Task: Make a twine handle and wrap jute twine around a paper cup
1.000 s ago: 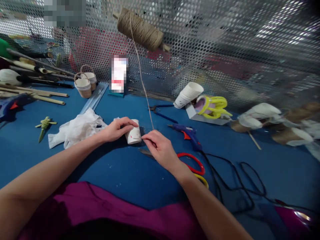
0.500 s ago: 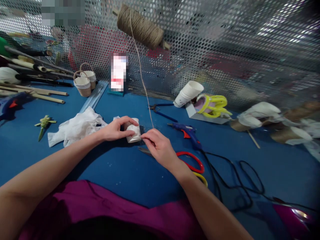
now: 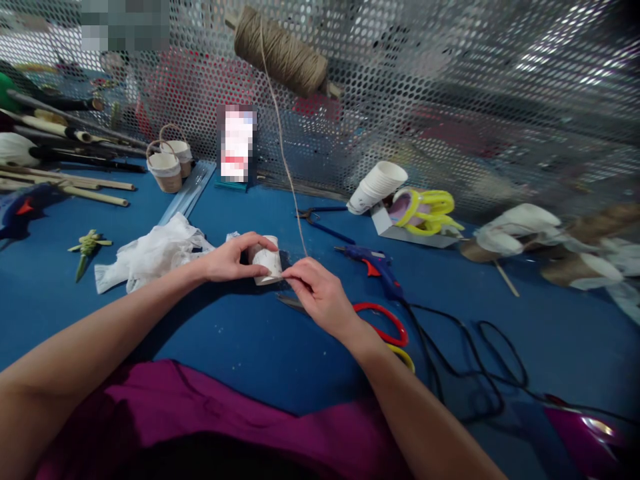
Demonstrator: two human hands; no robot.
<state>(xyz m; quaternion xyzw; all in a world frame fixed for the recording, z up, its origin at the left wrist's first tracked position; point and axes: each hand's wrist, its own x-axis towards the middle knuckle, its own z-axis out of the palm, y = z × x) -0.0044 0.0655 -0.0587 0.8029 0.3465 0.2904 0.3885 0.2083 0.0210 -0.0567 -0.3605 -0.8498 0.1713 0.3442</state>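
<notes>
Far left, two small handled baskets stand near the mesh panel, out of my elbows' way. Next, a crumpled white cloth lies by my forearm. Here's my left hand: thumb in front, fingers over the top, gripping the white paper cup on the table, presumably so it can't roll. Above, the spool sits on a rod, likely so its twine unwinds freely. My right hand: thumb and forefinger pinched together at the cup's lower edge, apparently on that twine, keeping it close. Right again, the glue gun and red-handled scissors lie within easy reach.
</notes>
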